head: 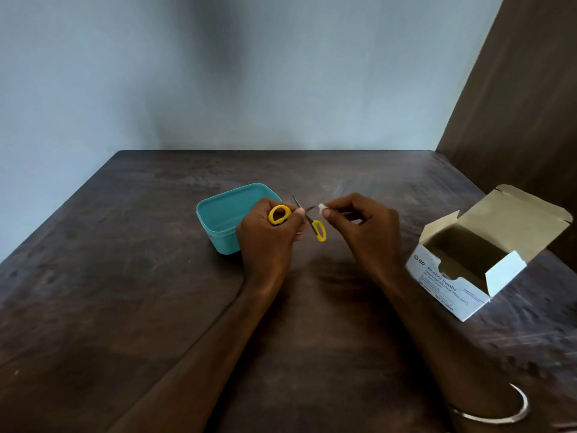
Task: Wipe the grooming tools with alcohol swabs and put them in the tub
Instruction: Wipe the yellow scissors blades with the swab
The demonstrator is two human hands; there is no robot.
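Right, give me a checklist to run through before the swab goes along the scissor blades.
1. Scissors held: ok, the left hand grips them at a yellow loop.
2. Blades apart for wiping: ok, they stand open in a V.
3. Swab ready: ok, the right hand pinches it by one blade tip.
4. Swab touching the blade: cannot tell, the tip is blurred.
5. Tub open to receive: ok, no lid on it, sitting behind the left hand.
6. Spare swabs in the box: cannot tell, its inside is in shadow.
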